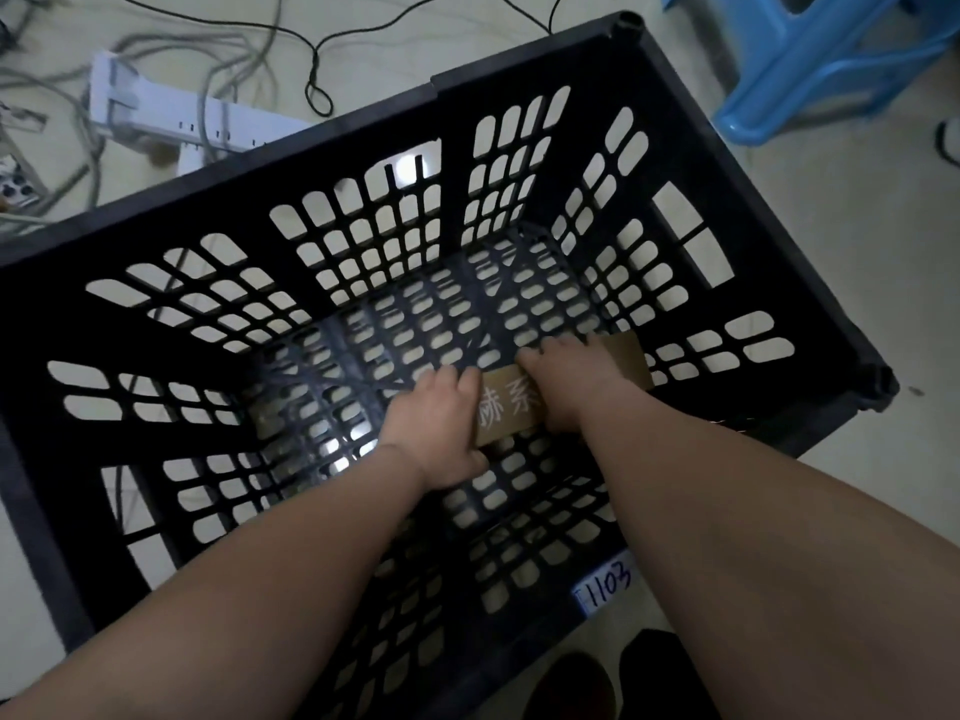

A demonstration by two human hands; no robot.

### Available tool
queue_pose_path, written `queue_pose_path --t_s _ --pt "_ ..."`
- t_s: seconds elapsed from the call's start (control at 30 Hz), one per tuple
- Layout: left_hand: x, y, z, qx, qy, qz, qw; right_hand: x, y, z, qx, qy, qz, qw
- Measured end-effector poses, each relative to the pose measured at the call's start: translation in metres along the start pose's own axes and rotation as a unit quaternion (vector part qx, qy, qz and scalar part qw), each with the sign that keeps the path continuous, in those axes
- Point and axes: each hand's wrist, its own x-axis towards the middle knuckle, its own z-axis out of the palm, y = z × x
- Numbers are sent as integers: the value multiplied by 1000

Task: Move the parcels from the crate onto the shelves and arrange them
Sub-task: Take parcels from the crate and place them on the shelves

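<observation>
A black lattice crate (769, 210) fills most of the frame, seen from above with its rim running from the lower left to the upper right. One parcel (511, 407) lies in it: a flat brown cardboard box with pale printed characters on its top. It sits low in the crate, right of centre and close to the right-hand wall. Whether it rests on the slotted floor or is just off it cannot be told. A white label (605, 584) handwritten "1103" is stuck to the near wall in the lower right.

Both bare forearms reach down from the bottom edge of the frame into the crate. The left hand (436, 428) grips the parcel's left end, its fingers bent over the far edge and the thumb against the near side. The right hand (566, 381) lies over the middle of the parcel with its fingers curled over the far long edge. The two hands sit apart, with the printed strip of cardboard showing between them.

The right thumb is hidden under the hand, and the hands cover much of the box top. A dim brownish patch at the left of the crate floor is too murky to identify. Outside the crate, a white power strip (171, 116) lies among grey and black cables (311, 80) in the upper left. A blue plastic stool (810, 59) is cut off in the upper right corner. Dark shoes (571, 683) show at the bottom edge.
</observation>
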Motion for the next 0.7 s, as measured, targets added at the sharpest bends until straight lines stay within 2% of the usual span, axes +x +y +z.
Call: queue_pose_path --t_s 0.13,0.3,0.5,0.7 --pt "6 -26 -11 55 27 -2 998 10 -13 -5 21 59 -9 998" --pt "12 -45 -5 110 8 -38 993 19 -31 -1 27 105 -15 994" --pt "22 -46 5 156 27 -55 986 29 -26 6 10 109 1 994" --pt "35 -43 12 128 42 -48 990 38 -20 12 17 121 17 992"
